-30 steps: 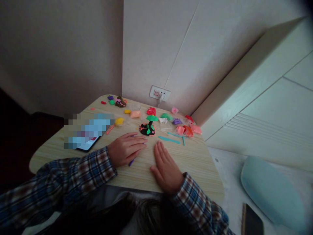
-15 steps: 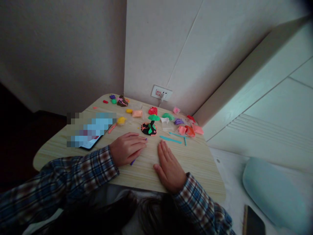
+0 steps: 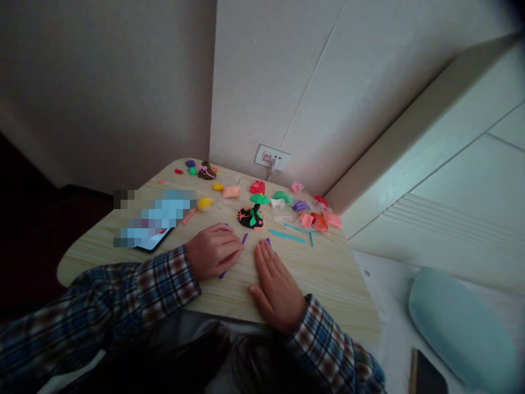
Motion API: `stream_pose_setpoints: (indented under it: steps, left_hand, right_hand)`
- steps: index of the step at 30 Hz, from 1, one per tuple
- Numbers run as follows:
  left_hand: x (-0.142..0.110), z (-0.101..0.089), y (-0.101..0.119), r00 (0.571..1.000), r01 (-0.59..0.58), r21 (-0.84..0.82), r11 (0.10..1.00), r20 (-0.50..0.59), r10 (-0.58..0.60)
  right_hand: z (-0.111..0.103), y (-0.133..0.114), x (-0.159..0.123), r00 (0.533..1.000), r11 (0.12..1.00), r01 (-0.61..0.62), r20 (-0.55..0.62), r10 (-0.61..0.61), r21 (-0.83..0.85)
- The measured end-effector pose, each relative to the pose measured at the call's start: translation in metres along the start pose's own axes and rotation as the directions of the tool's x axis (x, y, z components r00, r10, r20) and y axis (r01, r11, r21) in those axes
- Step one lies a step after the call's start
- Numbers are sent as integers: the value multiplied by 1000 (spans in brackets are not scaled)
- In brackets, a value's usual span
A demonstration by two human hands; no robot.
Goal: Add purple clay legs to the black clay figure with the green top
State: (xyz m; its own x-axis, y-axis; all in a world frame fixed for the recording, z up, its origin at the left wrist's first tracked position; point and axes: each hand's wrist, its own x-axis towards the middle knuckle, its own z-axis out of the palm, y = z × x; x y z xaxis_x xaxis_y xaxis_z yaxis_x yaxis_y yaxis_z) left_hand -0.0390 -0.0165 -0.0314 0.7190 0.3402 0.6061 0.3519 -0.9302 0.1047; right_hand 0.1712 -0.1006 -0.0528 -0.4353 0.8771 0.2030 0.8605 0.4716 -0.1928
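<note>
My right hand (image 3: pixel 278 287) lies flat on the wooden tabletop, fingers straight and thumb apart. The end of a purple clay strip (image 3: pixel 268 241) shows at its fingertips; the rest is hidden under the fingers. To its left, my left hand (image 3: pixel 214 253) rests palm down with slightly bent fingers. A short purple clay roll (image 3: pixel 245 238) lies by these fingertips, and another purple piece (image 3: pixel 223 274) sticks out below the hand. Just beyond both hands stands a clay model (image 3: pixel 251 218) with a black base, orange trim and a green-topped plant.
Blue modelling tools (image 3: pixel 287 236) lie right of the model. Packets of coloured clay (image 3: pixel 320 221) are spread along the back right. A phone (image 3: pixel 153 238), partly blurred out, lies at left. A brown clay piece (image 3: pixel 206 171) sits at the back, near a wall socket (image 3: pixel 272 157).
My right hand has shifted left, and a purple strip end now shows at its fingertips. My left fingers have drawn back and bent a little, uncovering more of a purple roll.
</note>
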Motion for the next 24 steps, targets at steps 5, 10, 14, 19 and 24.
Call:
stream_pose_setpoints:
  steps: [5,10,14,19,24]
  left_hand:
    - [0,-1,1,999,38,-3,999,-28,-38]
    - [1,-3,0,996,44,-8,999,-73,-45]
    - [0,-3,0,997,40,0,999,-72,-40]
    - [1,-3,0,997,55,-7,998,-60,-55]
    - [1,-3,1,998,55,-2,998,-41,-55]
  right_hand:
    - [1,5,-2,991,992,-122,-64,120,-38]
    - [3,6,-1,999,999,-40,-21,39,-37]
    - [3,4,0,999,998,-39,-38,37,-43]
    - [1,6,0,993,993,-106,-55,103,-59]
    - [1,7,0,999,999,36,-13,-36,-16]
